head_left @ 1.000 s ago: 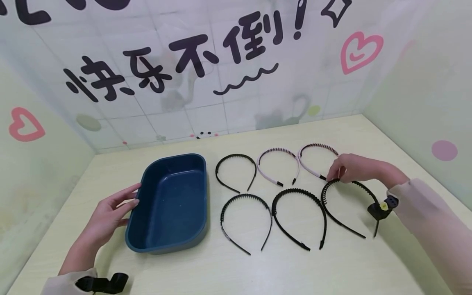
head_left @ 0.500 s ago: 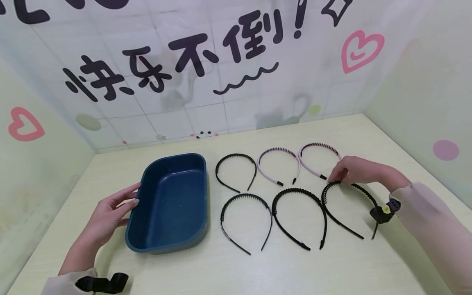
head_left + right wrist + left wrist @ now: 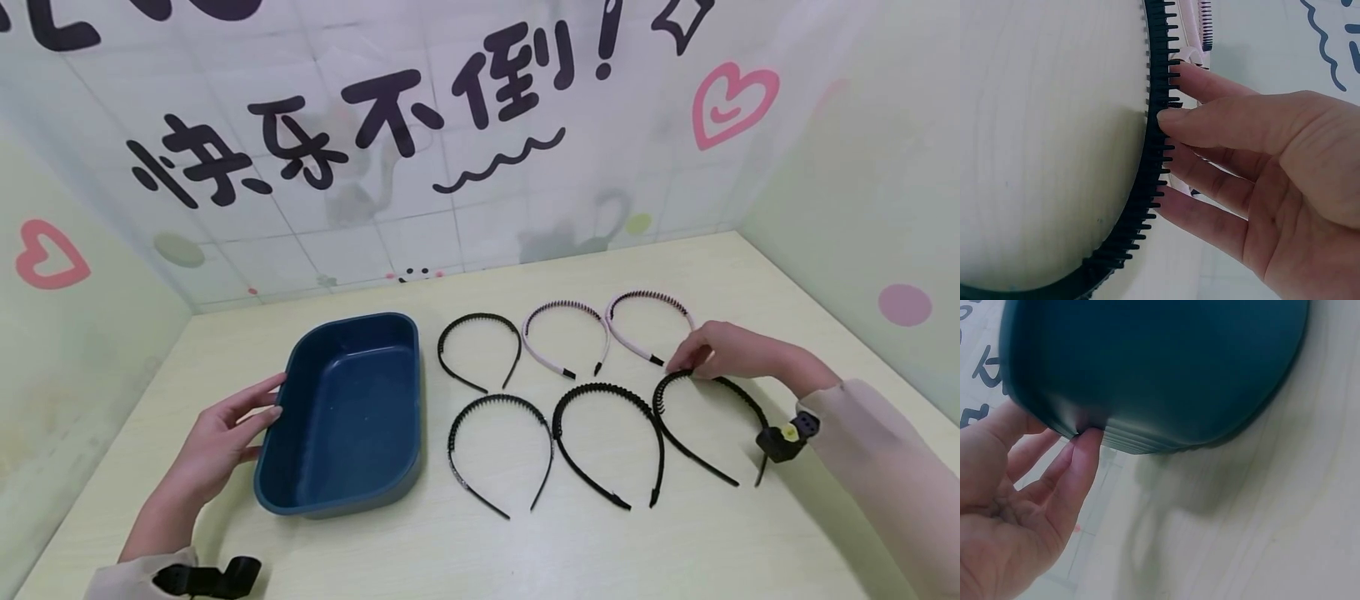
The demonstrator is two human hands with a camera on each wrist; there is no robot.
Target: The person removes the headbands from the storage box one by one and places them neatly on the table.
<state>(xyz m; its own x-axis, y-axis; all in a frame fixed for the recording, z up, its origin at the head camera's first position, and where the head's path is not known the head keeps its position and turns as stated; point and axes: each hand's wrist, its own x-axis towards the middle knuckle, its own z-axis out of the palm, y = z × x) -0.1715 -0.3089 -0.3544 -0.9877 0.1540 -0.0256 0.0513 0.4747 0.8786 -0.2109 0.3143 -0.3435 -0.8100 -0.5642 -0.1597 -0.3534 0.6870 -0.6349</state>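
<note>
My left hand holds the left wall of a deep blue plastic basin, thumb over the rim. In the left wrist view the fingertips press against the basin's edge. At the right, my right hand pinches the top of a black toothed headband. The right wrist view shows the thumb on the toothed band, the other fingers behind it. Beside it lies a thicker black headband, and left of that a thin black one.
Behind them lie another black headband and two pale pink ones, the middle headband and the right headband. A printed wall sheet stands behind the pale table, with side panels left and right.
My right hand has shifted slightly toward the front, and the pinched headband's ends have moved slightly left. The left hand and basin stay in place.
</note>
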